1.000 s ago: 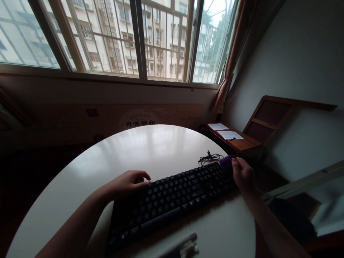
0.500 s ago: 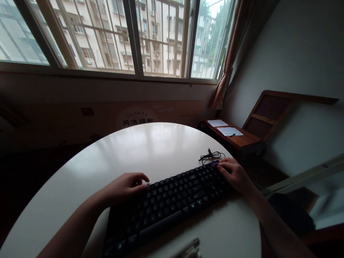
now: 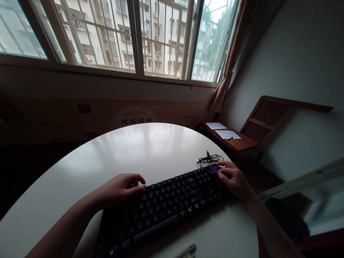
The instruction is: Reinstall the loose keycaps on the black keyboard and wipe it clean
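Note:
A black keyboard (image 3: 172, 200) lies slanted on the round white table (image 3: 129, 150), its far right end turned away from me. My left hand (image 3: 126, 186) is closed on its upper left edge, thumb on top and fingers curled over the back. My right hand (image 3: 231, 175) pinches a small purple cloth (image 3: 215, 168) and presses it on the keyboard's top right corner. Part of the cloth is hidden under the fingers. Just behind that corner sits the bundled black cable (image 3: 211, 157).
At the bottom edge lies a partly cut-off metallic object (image 3: 189, 251), too blurred to name. Right of the table stands a wooden chair (image 3: 242, 143) with paper sheets (image 3: 228, 134) and a pen on it. A barred window (image 3: 161, 43) is ahead.
My right hand has moved left from the keyboard's right end onto its top right corner, with the purple cloth. My left hand has kept its grip. The view has shifted slightly.

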Demonstrator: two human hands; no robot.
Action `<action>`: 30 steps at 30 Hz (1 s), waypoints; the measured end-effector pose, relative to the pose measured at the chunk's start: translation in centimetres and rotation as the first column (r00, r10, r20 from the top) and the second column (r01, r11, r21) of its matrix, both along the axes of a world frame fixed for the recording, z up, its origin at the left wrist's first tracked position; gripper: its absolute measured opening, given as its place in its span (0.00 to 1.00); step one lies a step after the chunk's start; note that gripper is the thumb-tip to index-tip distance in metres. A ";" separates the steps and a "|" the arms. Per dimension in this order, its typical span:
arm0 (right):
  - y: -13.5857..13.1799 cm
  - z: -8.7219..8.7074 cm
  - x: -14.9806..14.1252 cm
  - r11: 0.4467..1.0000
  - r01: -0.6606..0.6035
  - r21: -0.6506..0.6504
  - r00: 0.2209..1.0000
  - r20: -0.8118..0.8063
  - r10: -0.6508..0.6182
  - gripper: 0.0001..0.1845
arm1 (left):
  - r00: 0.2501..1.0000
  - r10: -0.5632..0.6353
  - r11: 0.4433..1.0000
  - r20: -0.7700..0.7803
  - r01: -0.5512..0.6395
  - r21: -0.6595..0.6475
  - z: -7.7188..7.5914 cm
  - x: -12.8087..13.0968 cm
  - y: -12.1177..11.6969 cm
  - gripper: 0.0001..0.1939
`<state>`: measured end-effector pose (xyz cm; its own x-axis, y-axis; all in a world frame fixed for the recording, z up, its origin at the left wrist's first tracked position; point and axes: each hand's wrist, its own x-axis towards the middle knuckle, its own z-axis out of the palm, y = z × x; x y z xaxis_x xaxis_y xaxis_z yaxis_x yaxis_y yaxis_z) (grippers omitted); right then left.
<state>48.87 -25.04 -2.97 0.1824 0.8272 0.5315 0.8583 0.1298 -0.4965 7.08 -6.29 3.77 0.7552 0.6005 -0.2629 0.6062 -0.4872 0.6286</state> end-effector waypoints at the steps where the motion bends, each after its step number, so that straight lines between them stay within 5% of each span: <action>1: 0.0 0.0 0.0 1.000 0.004 0.001 1.000 -0.003 -0.004 0.11 | 1.000 0.003 1.000 0.001 -0.003 -0.001 0.0 0.0 0.0 0.28; 30: 0.0 -0.3 0.0 0.999 0.030 -0.018 0.998 -0.061 -0.031 0.13 | 1.000 0.021 1.000 -0.004 -0.021 0.005 0.1 0.0 -0.2 0.29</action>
